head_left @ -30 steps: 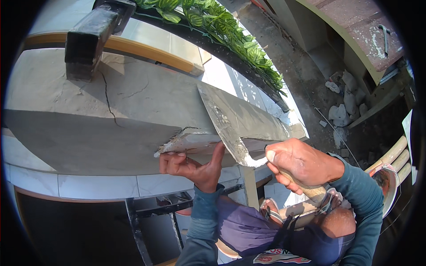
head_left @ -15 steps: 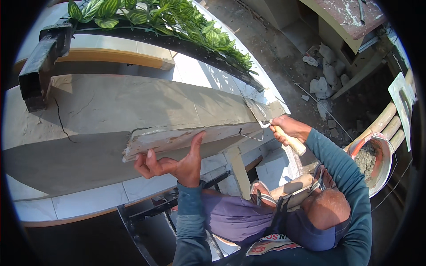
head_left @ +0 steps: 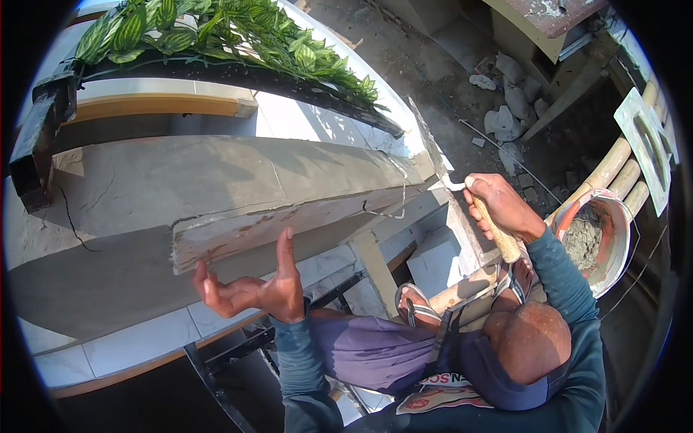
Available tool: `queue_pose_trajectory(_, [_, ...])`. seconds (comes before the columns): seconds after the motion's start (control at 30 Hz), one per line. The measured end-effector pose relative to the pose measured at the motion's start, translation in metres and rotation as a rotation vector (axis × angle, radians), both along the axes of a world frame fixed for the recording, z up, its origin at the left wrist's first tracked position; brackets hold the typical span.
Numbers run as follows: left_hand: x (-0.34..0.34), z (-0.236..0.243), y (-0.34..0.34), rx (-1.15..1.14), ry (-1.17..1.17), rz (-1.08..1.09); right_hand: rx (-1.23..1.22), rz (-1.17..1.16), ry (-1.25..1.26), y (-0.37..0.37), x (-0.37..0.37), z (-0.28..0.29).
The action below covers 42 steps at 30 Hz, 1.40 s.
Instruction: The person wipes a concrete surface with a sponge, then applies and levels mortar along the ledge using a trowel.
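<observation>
Left hand [head_left: 253,292] lay open against the plastered ledge [head_left: 238,224]; right hand [head_left: 498,206], beyond its end, clenched a trowel [head_left: 433,148], apparently mortar-smeared.

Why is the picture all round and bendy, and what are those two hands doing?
The camera sits on a person's head and looks down. Its wide lens bends straight edges. Both hands are that person's. The left hand is open, thumb against a pale board on the edge of a grey cement ledge. The right hand grips a trowel by its wooden handle. Nearby are a bucket of grey cement and green plants.
</observation>
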<state>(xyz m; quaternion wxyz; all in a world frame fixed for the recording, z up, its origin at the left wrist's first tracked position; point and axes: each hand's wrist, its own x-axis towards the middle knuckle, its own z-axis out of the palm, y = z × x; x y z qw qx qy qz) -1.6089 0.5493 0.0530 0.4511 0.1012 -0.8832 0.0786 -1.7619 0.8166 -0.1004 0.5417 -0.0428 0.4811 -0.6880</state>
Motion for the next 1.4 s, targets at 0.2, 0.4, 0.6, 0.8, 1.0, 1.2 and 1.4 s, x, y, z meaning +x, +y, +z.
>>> queue_pose_trajectory(0.2, [0.033,-0.035,0.028,0.7,-0.828,-0.016,0.326,-0.154,0.287,0.079,0.031,0.02])
queue_pose_trajectory(0.4, [0.019,-0.106,-0.007,1.377,-1.49,-0.017,0.833,-0.134,0.647,0.181,0.046,0.064])
queue_pose_trajectory(0.6, [0.003,-0.161,-0.008,2.039,-1.161,0.095,1.313,0.067,0.991,0.248,0.066,0.101])
queue_pose_trajectory(0.8, [-0.01,-0.185,-0.007,2.37,-0.799,-0.101,1.515,0.237,1.048,0.269,0.082,0.087])
queue_pose_trajectory(1.0, [-0.008,-0.173,-0.008,2.556,-0.594,-0.097,1.499,0.236,0.923,0.275,0.066,0.115])
queue_pose_trajectory(1.2, [0.002,-0.166,-0.026,2.755,-0.53,-0.132,1.626,0.399,0.924,0.266,0.082,0.064])
queue_pose_trajectory(1.4, [0.005,-0.158,-0.033,2.799,-0.57,-0.147,1.788,0.566,1.467,0.261,0.083,-0.01])
